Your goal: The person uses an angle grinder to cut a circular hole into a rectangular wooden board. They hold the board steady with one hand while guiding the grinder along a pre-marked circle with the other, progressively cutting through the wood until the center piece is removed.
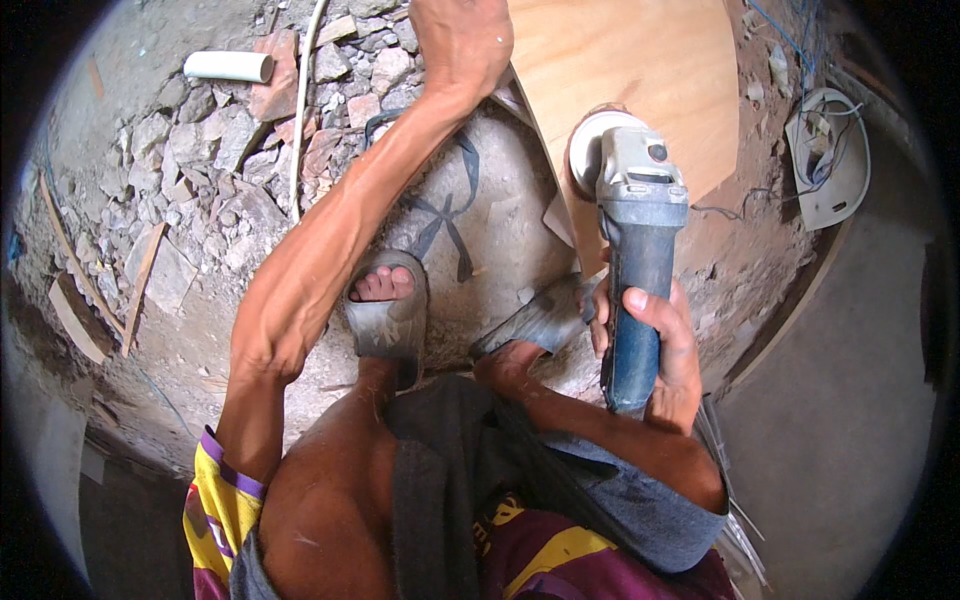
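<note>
My right hand (pixel 672 345) is wrapped round the blue body of an angle grinder (pixel 645 235), thumb lying along its side. The grinder's grey head points away from me, and its pale round disc (pixel 588 155) is over the plywood board (pixel 660 60), near its left edge. Whether the disc touches the wood I cannot tell. At the top edge of the view my left hand (pixel 463 45) is closed, beside the board's left edge. Its fingers curl out of sight, so what they hold is hidden.
Broken stones (pixel 215 150) lie at the left with a white pipe piece (pixel 228 67), a thin white tube (pixel 302 110) and wood strips (pixel 143 285). A dark strap (pixel 440 215) lies between my arm and the board. A white panel with wires (pixel 830 160) rests at right. My sandalled feet (pixel 388 310) are close below.
</note>
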Motion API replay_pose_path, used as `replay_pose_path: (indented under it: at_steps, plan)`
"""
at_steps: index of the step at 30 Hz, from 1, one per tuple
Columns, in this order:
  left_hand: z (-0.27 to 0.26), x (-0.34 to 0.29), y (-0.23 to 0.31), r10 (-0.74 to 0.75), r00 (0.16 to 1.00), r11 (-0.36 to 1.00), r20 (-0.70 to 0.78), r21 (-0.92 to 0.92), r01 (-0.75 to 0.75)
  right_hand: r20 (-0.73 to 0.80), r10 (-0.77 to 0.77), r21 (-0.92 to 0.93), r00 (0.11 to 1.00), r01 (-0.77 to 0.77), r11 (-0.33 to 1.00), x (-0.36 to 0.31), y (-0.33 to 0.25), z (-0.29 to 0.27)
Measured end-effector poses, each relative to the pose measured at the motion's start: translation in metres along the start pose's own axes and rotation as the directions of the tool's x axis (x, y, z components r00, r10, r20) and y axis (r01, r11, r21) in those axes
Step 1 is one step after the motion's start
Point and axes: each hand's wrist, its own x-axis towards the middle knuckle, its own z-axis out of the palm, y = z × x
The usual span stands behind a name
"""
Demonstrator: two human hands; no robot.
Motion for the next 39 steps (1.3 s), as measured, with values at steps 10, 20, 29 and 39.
replay_pose_path:
  at_steps: [10,20,29,39]
  plan:
    - [0.004,-0.001,0.002,-0.056,0.997,0.998,-0.046,-0.017,0.056,0.04,0.007,0.07,0.999,-0.01,0.997,-0.001,-0.002,0.0]
    - [0.007,-0.001,-0.002,-0.059,0.997,0.998,-0.054,-0.039,0.057,0.07,0.034,0.158,0.997,-0.045,0.986,-0.004,-0.004,0.0]
    - [0.006,-0.003,0.001,-0.073,0.997,0.995,-0.02,-0.069,0.072,0.081,0.05,0.203,0.995,-0.065,0.977,-0.004,-0.003,0.001]
    - [0.007,-0.005,0.001,-0.054,0.997,0.992,-0.047,-0.116,0.048,0.069,0.051,0.227,0.996,-0.066,0.972,-0.005,-0.003,0.006]
